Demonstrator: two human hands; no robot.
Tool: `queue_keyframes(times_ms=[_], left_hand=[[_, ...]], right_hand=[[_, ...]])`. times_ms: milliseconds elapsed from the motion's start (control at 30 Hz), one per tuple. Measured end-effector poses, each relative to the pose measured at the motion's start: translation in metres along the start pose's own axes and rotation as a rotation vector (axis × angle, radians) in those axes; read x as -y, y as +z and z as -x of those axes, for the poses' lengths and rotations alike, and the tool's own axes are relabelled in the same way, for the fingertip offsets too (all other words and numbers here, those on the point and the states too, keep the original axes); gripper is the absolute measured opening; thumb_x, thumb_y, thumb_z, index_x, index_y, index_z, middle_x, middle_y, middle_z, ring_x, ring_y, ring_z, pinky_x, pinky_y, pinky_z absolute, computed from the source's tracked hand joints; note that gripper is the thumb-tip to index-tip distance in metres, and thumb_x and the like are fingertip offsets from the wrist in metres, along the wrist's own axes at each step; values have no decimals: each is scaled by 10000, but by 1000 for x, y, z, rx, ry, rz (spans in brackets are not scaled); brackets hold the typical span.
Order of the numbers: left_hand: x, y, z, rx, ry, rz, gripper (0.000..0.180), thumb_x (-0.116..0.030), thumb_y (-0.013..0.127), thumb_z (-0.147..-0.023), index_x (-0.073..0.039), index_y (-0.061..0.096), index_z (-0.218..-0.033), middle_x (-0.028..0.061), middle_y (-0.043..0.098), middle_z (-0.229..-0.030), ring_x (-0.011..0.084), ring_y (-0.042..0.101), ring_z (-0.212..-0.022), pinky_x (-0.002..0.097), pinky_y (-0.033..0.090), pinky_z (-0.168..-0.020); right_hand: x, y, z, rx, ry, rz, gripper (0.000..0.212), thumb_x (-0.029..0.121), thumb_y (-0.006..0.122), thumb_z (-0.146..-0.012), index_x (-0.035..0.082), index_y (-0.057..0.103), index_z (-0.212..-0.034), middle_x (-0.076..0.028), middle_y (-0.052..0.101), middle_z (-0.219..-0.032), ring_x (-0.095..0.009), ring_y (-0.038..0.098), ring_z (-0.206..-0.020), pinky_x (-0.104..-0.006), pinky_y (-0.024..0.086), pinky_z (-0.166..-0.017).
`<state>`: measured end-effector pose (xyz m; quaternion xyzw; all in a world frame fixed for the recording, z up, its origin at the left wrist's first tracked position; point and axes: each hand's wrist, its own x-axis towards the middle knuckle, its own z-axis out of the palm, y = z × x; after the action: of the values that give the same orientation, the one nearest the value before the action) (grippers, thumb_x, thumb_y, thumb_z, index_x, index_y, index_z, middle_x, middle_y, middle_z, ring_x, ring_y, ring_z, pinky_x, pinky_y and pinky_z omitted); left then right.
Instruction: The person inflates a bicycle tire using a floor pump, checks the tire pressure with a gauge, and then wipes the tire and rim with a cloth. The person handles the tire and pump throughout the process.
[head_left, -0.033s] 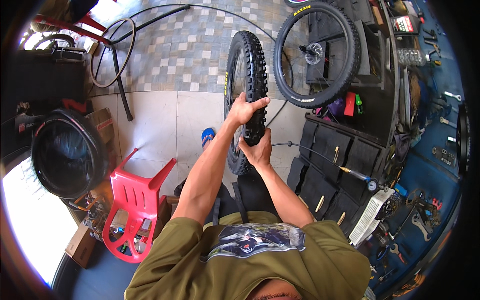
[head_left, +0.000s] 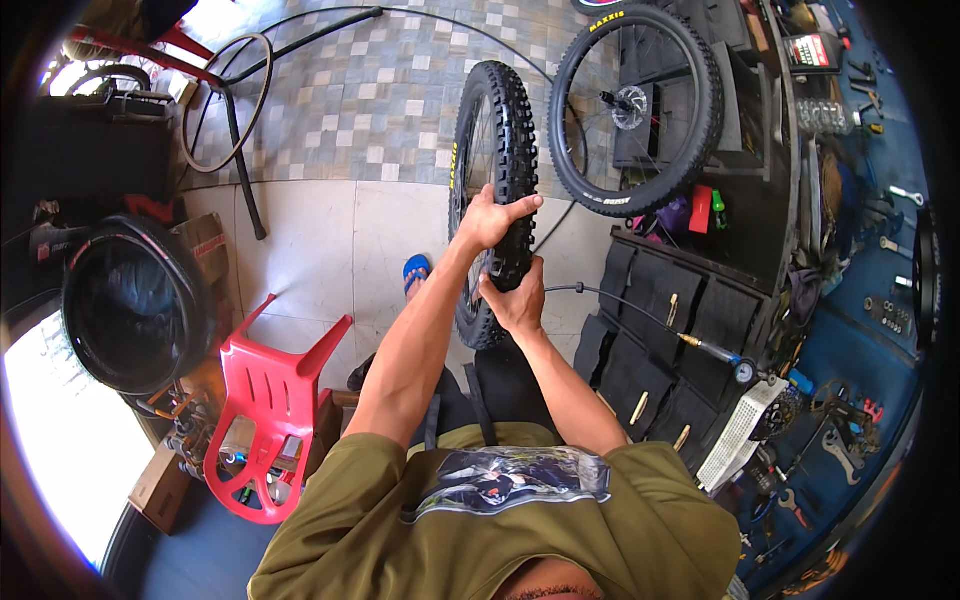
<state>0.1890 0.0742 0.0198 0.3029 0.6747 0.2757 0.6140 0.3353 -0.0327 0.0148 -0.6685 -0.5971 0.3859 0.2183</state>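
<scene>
A bicycle wheel [head_left: 512,130] with a knobby black tire stands upright in front of me, its tread facing me and its spokes showing on the left side. My left hand [head_left: 487,220] is closed across the tire, thumb over the tread and fingers toward the spoke side. Just below and nearer to me, my right hand [head_left: 518,302] wraps the same tire, thumb at left and fingers around the right side, partly hidden. A second bicycle wheel [head_left: 708,105], with a disc rotor [head_left: 628,107] at its hub, leans at the far right, untouched.
A red plastic chair [head_left: 262,385] stands at left, near a stack of tires [head_left: 130,305]. A gauge [head_left: 743,372] on a black hose lies over black mats [head_left: 690,320] at right. Tools, including a wrench [head_left: 845,455], line the blue bench [head_left: 840,350]. A stand leg [head_left: 245,185] rests far left.
</scene>
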Motion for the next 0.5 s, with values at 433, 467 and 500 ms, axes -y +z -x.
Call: queue_keyframes(times_ms=[433,467,500], left_hand=[[21,30,23,-58,77,-171,1144,-796,812,-665,135,565,-1282,346,605,-1248,474,609,-1219,507,489,-1062],[25,31,26,-16,87,-151,1150,-798,807,-669,134,552,-1291,350,588,-1265,482,582,-1244,507,477,-1074],[29,32,31,-26,92,-171,1152,-798,804,-671,135,545,-1294,351,584,-1270,481,577,-1252,507,473,-1076]], right_hand=[[-26,-10,26,4,-47,-33,765,369,888,-732,-29,462,-1227,-191,616,-1068,-342,649,-958,-458,525,-846],[-32,-10,32,4,-56,-49,763,367,887,-733,-28,461,-1226,-191,613,-1073,-341,647,-962,-457,526,-847],[-34,-10,36,7,-67,-68,760,366,886,-734,-27,459,-1226,-190,611,-1078,-339,645,-965,-456,526,-848]])
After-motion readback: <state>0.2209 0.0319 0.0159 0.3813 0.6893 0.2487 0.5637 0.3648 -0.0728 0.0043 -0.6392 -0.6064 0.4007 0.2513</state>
